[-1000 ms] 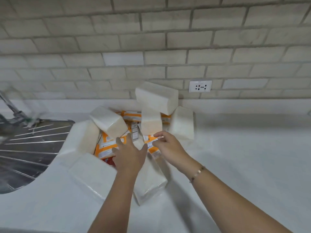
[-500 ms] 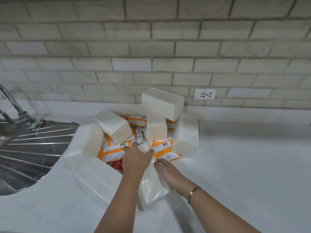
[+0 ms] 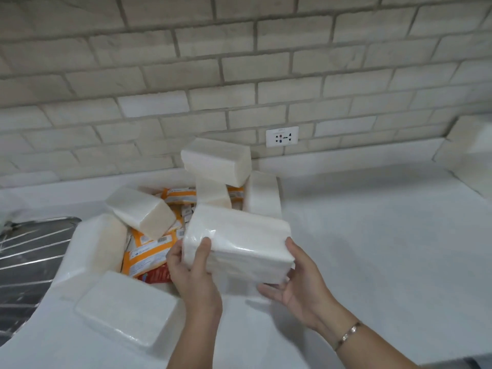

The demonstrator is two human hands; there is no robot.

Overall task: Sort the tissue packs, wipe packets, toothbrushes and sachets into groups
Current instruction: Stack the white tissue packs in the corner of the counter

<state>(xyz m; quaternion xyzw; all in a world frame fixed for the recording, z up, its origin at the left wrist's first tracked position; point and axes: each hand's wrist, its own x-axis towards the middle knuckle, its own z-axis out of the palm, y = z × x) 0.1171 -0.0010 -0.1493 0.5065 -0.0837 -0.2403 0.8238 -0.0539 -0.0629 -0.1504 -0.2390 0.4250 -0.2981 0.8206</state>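
Tissue pack (image 3: 239, 235) sits at the centre of the frame, held above the counter (image 3: 372, 249) between both hands. The left hand (image 3: 191, 272) grips its left end, thumb laid over the front face and fingers tucked behind. The right hand (image 3: 295, 283) cups the right end, thumb against the side and fingers curled underneath. It is a soft white block wrapped in clear glossy film that wrinkles and shines near the left thumb.

Behind it and to the left lies the pile. Orange wipe packets (image 3: 149, 251) with white barcode labels lie flat and overlapping, and a red sachet (image 3: 158, 275) (print too blurred to read) peeks out just left of the left wrist. More white blocks ring them: a flat pack (image 3: 125, 312) at lower left, a long pack (image 3: 98, 243) left of the packets, a tilted pack (image 3: 138, 211) resting on the orange packets, and a top pack (image 3: 217, 161) perched on upright packs (image 3: 213, 193) near the wall. The held block hides part of the orange packets and the foot of the upright ones.

The counter is smooth and white. A ribbed steel drainboard (image 3: 26, 257) fills the left edge. A pale brick wall (image 3: 239, 62) with rough faces carries a white socket (image 3: 282, 136) right of centre. A thin metal bracelet (image 3: 348, 335) circles the right wrist at lower right.
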